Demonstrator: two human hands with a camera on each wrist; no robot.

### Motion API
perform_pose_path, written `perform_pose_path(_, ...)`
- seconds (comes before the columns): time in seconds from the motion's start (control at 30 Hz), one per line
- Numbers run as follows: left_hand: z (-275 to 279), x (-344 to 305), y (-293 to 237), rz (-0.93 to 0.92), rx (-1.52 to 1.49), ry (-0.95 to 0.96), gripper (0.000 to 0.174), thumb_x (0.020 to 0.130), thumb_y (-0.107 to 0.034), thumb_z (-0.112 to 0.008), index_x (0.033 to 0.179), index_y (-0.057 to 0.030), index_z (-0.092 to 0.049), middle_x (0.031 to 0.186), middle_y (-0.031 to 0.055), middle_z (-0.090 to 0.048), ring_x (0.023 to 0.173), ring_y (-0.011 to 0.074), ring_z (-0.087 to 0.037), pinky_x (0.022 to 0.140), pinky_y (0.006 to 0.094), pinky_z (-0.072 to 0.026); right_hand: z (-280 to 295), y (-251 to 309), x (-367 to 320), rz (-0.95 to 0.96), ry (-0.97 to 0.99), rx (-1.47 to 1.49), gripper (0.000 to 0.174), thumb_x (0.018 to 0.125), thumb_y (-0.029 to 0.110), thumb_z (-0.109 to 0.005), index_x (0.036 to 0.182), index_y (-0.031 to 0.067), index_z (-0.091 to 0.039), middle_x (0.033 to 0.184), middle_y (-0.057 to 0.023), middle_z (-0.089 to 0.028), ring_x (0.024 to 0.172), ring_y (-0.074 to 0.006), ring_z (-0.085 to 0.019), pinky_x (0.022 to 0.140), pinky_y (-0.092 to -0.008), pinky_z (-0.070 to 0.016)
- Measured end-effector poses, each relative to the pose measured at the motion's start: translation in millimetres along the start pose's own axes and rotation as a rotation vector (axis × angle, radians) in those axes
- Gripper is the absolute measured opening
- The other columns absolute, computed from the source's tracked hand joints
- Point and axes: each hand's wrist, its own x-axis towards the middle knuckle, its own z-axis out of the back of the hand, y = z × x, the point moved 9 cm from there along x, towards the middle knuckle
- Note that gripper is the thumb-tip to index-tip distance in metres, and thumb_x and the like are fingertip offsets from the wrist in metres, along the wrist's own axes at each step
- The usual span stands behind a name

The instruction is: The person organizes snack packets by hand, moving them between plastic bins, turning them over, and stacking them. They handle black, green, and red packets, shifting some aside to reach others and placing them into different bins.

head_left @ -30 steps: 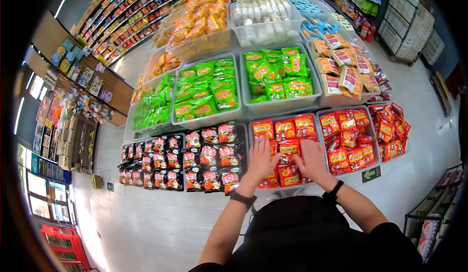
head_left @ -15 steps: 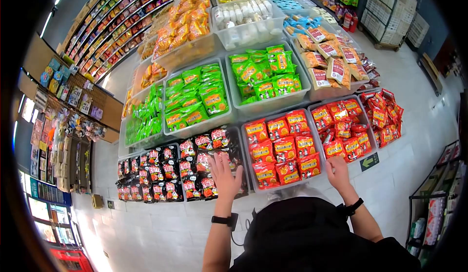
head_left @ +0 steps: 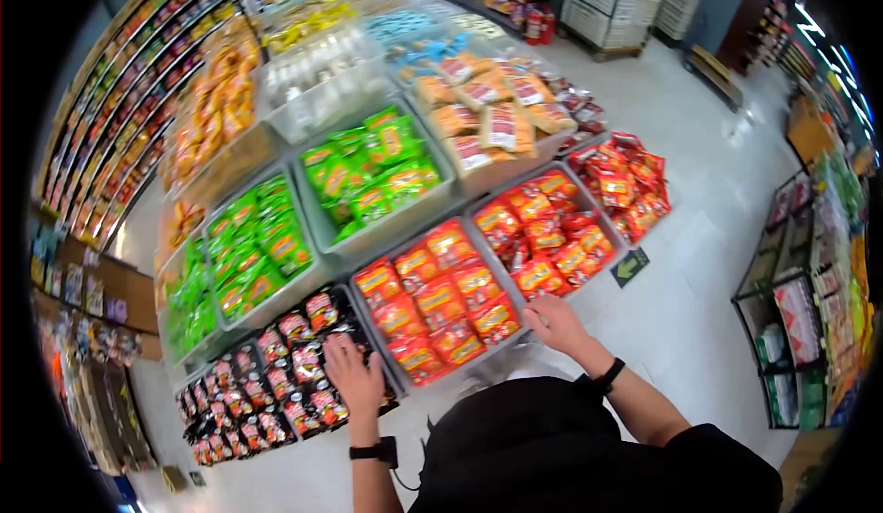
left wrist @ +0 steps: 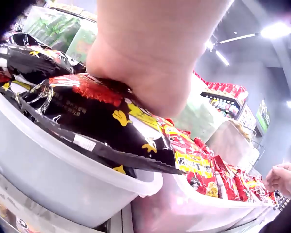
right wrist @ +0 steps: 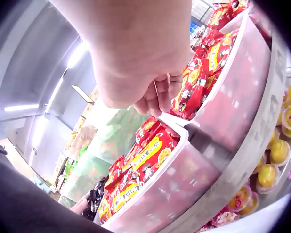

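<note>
Black packets [head_left: 307, 363] fill a bin at the front left. On them lies my left hand [head_left: 354, 375], its fingers straight and spread; the left wrist view shows its heel against a black packet [left wrist: 97, 114], its fingers hidden. Red packets [head_left: 440, 301] lie in rows in the bin beside it. My right hand [head_left: 556, 324] is at the front edge between this bin and a second bin of red packets [head_left: 543, 237]. In the right wrist view its fingers [right wrist: 157, 97] hang loosely curled by the rims [right wrist: 177, 127], holding nothing; whether they touch is unclear.
Behind stand bins of green packets [head_left: 372, 172], tan packets [head_left: 501, 126] and orange packets [head_left: 216, 108]. A dark rack [head_left: 782, 329] is on the right. Yellow-topped cups [right wrist: 269, 174] lie below the bins in the right wrist view.
Both hands have left the middle red packets, the left moving onto the black packets, the right to the bin's front right corner. The head view has turned right.
</note>
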Motion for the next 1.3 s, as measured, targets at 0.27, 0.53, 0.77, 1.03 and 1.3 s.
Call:
perform_pose_path(0.27,60.7,1.5,-69.5,-0.063,-0.093,-0.221,0.065,0.096,-0.026,-0.057,0.151,0.0000,-0.033,0.160,0.0245,-0.022,0.147,0.0457,-0.019,0.118,0.0560,-0.0153,70.3,-50.9,-8.0,-0.061,-0.139,0.046,0.012,0.090,0.011,-0.066,0.089,-0.0004,-0.068,0.084,-0.0160,-0.068,0.080,-0.0342,-0.065,0.072,-0.0425,-0.0514)
perform_pose_path(0.53,22.1,4.4,-240.6,-0.187,-0.168,-0.163,0.077,0.088,-0.027,-0.068,0.152,-0.0037,-0.032,0.156,0.0146,-0.036,0.145,0.0329,-0.031,0.116,0.0599,-0.0084,143.3,-153.6,-11.6,-0.218,-0.049,0.269,0.016,0.093,0.014,-0.065,0.091,-0.0018,-0.068,0.082,-0.0116,-0.069,0.073,-0.0222,-0.065,0.067,-0.0350,-0.0510)
perform_pose_path(0.77,-50.0,9.5,-366.3,-0.362,-0.308,0.102,0.063,0.077,-0.031,-0.080,0.132,-0.0110,-0.057,0.136,0.0086,-0.055,0.123,0.0294,-0.050,0.109,0.0538,-0.0260,170.8,-238.2,-10.3,-0.464,0.043,0.686,0.022,0.098,0.017,-0.060,0.093,-0.0025,-0.069,0.083,-0.0043,-0.069,0.075,-0.0099,-0.063,0.068,-0.0275,-0.0509)
perform_pose_path(1.03,-52.6,21.8,-378.9,-0.278,-0.208,-0.012,0.085,0.065,-0.040,-0.087,0.134,-0.0063,-0.051,0.126,0.0168,-0.055,0.117,0.0351,-0.049,0.102,0.0495,-0.0314,143.5,-240.0,31.0,-0.646,0.221,0.879,0.021,0.099,0.018,-0.057,0.093,0.0002,-0.068,0.085,-0.0041,-0.069,0.079,-0.0104,-0.064,0.073,-0.0269,-0.0512)
perform_pose_path(1.3,-64.9,32.2,-346.0,0.072,-0.735,0.416,0.052,0.074,-0.025,-0.087,0.107,-0.0030,-0.054,0.108,0.0116,-0.063,0.104,0.0222,-0.061,0.091,0.0373,-0.0456,94.5,-192.5,49.9,-0.507,0.542,0.836,0.035,0.095,0.023,-0.069,0.119,-0.0009,-0.060,0.101,-0.0063,-0.069,0.091,-0.0113,-0.064,0.081,-0.0276,-0.0523)
